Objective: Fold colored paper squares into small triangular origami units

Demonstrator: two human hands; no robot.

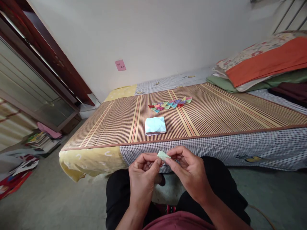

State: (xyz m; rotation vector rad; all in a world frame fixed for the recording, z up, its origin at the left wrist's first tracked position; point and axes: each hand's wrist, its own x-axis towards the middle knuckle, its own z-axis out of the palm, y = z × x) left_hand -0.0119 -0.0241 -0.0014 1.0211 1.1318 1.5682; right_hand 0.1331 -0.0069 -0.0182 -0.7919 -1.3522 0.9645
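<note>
Pale wall (153,38), bare but for a small pink note (120,65), rises behind a bed (203,147) spread with a striped woven mat (107,121), and a pile of bedding (266,65) lies at its right end. On the mat, near its front edge, sits a squarish stack of paper (155,124) with a creased light-blue sheet on top; beyond it and a little to the right, a line of folded paper pieces (167,105) in many colours runs across the stripes. Between the person and the bed, above the lap, the pale green folded paper (163,155) is held in the air, clear of the mat. The left hand (144,171) has it between thumb and forefinger at its lower left, the other fingers curled in; the right hand (189,169) brings thumb and forefinger together at its right-hand corner, with next to no gap showing. The step in hand looks like creasing or shaping this one small piece. Any further fold would seem to call for a steady hold on the left and light, exact fingertip pressure on the right. Its finer creases are too small to make out.
</note>
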